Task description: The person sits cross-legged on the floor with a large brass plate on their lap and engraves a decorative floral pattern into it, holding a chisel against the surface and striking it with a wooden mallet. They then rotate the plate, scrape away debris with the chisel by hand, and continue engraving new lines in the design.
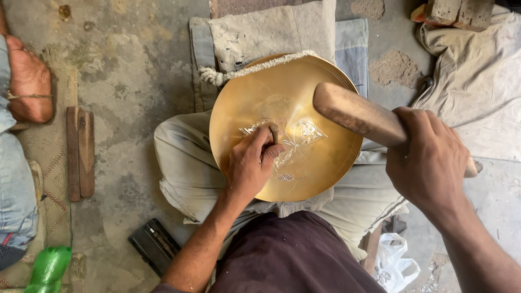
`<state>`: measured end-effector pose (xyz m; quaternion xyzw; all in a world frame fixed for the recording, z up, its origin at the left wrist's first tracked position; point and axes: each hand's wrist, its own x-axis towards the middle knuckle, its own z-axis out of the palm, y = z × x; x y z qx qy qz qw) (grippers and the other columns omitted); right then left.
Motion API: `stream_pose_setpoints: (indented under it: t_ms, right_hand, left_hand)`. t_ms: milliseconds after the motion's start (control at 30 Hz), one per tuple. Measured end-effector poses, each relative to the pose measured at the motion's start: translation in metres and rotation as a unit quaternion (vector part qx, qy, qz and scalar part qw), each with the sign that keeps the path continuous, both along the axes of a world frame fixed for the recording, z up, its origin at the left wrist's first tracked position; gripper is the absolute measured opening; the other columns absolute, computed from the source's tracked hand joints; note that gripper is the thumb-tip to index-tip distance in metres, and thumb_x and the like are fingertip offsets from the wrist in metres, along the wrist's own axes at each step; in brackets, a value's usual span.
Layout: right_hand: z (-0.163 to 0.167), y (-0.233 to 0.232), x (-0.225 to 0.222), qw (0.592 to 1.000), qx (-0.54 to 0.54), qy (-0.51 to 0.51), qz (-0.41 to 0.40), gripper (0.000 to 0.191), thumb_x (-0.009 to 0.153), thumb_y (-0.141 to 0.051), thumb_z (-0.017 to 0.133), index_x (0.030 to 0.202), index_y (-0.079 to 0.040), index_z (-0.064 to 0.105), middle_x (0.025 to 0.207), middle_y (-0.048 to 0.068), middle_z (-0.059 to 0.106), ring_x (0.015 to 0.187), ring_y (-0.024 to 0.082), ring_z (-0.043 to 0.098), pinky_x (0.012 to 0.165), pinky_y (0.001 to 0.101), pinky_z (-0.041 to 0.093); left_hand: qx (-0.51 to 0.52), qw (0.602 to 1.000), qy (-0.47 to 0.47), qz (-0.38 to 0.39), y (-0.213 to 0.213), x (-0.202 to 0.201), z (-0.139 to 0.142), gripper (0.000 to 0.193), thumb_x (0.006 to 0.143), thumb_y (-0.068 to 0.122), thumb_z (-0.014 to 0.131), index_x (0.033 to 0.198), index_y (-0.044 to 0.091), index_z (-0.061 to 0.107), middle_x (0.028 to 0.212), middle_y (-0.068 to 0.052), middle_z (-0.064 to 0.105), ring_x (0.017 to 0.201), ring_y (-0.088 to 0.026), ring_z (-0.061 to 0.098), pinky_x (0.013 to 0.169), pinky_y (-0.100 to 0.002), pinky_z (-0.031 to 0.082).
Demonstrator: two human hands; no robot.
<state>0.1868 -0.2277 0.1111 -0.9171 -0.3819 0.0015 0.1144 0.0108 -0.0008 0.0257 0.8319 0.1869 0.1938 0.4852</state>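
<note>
Head: left hand (pixel 251 163) chisel (pixel 274 132), brass plate (pixel 325 146).

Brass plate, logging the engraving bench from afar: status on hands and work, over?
Left hand shut on chisel, tip on brass plate. Right hand shut on wooden mallet, raised above plate. Nothing in the way.

A floor-level metal craft workshop: stained concrete floor (pixel 135 81), engraved brass plate (pixel 286 127), wooden mallet (pixel 361 116).
</note>
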Motion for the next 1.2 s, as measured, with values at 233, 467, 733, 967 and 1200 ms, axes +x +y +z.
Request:
stream_pose_setpoints:
  t_ms: [233,467,733,967,1200]
  right_hand:
    - [0.01,0.026,0.008,0.994,-0.042,-0.088,0.043,0.038,0.092,-0.002,0.067,0.13,-0.008,0.067,0.102,0.011,0.069,0.092,0.028,0.068,0.083,0.0423,0.048]
    - [0.02,0.063,0.004,0.956,0.128,0.263,-0.011,0.046,0.086,-0.013,0.072,0.128,-0.004,0.055,0.104,0.008,0.067,0.088,0.018,0.069,0.074,0.035,0.058]
    - [0.023,0.072,0.009,0.995,-0.028,0.084,0.046,0.044,0.091,-0.008,0.069,0.134,-0.004,0.059,0.106,0.013,0.07,0.079,0.025,0.07,0.072,0.0376,0.058]
    - [0.022,0.071,0.012,0.993,-0.026,0.073,0.089,0.041,0.089,0.001,0.061,0.129,-0.003,0.066,0.108,0.013,0.074,0.077,0.024,0.069,0.053,0.0357,0.052]
    - [0.017,0.063,0.007,0.993,-0.079,-0.004,0.083,0.035,0.093,-0.015,0.069,0.128,-0.009,0.066,0.101,0.01,0.074,0.08,0.024,0.07,0.072,0.0394,0.056]
  left_hand:
    - [0.016,0.999,0.017,0.023,-0.007,-0.006,-0.003,0.026,0.098,0.024,0.071,0.116,0.007,0.061,0.092,-0.009,0.069,0.082,-0.028,0.07,0.068,-0.04,0.054]
    - [-0.024,0.999,0.011,0.033,-0.01,-0.009,-0.011,0.031,0.1,0.027,0.067,0.116,0.002,0.059,0.092,-0.009,0.07,0.083,-0.023,0.075,0.067,-0.035,0.06]
    - [-0.047,0.998,0.008,0.038,-0.011,-0.009,-0.012,0.03,0.1,0.028,0.068,0.114,0.003,0.059,0.092,-0.008,0.073,0.084,-0.024,0.077,0.069,-0.036,0.06]
    - [-0.034,0.999,0.014,0.029,-0.008,-0.006,-0.005,0.025,0.099,0.024,0.069,0.11,0.003,0.058,0.092,-0.01,0.073,0.084,-0.026,0.076,0.067,-0.038,0.058]
    - [-0.024,0.999,0.019,0.012,-0.006,-0.006,-0.005,0.026,0.099,0.026,0.069,0.109,0.004,0.059,0.089,-0.009,0.072,0.082,-0.028,0.074,0.068,-0.04,0.057]
